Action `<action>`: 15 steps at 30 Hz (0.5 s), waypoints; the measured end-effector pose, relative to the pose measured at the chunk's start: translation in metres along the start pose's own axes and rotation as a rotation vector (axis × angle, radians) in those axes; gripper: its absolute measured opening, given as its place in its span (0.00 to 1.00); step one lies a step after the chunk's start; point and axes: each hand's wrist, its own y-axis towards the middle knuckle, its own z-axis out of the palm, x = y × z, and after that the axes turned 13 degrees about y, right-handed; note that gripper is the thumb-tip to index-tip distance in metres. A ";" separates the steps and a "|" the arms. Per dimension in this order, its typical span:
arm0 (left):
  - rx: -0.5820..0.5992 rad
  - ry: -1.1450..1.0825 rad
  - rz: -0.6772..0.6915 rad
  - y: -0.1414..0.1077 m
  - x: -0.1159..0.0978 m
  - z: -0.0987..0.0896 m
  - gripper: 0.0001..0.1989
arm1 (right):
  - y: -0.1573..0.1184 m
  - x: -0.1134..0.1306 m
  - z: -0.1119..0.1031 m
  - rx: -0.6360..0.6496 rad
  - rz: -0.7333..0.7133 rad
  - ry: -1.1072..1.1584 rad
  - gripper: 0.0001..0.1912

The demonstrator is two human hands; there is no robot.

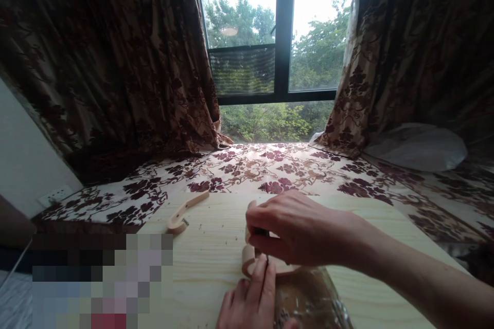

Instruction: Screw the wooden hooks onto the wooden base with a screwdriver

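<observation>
A tan, leather-like strap [248, 261] lies curled under my hands on a pale wooden board [200, 272]. My right hand [291, 231] is closed around a slim dark tool [267, 257], whose thin end points down at the strap. Most of the tool is hidden by the fingers. My left hand [254, 295] presses its fingertips together on the strap, close to the tool's lower end. Beside it, a brown piece in clear plastic [306, 300] sits under the strap's right part.
A second tan strap [185, 212], bent, with holes and a small metal bit, lies on the board's far left. Dark crumbs are scattered nearby. Behind the board are a flowered cloth [270, 164], curtains [154, 61], a window [283, 31] and a white plastic bag [419, 146].
</observation>
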 end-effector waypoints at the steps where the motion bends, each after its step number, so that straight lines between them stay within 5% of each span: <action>1: -0.001 -0.015 0.006 -0.001 0.000 0.001 0.28 | 0.001 -0.001 0.003 -0.025 0.027 -0.015 0.06; 6: 0.055 -0.059 -0.059 -0.007 -0.006 0.003 0.27 | 0.004 -0.010 0.012 -0.123 0.194 -0.064 0.08; 15: -0.019 -0.113 -0.035 -0.003 0.000 0.001 0.28 | -0.002 -0.003 0.001 -0.023 0.050 0.008 0.08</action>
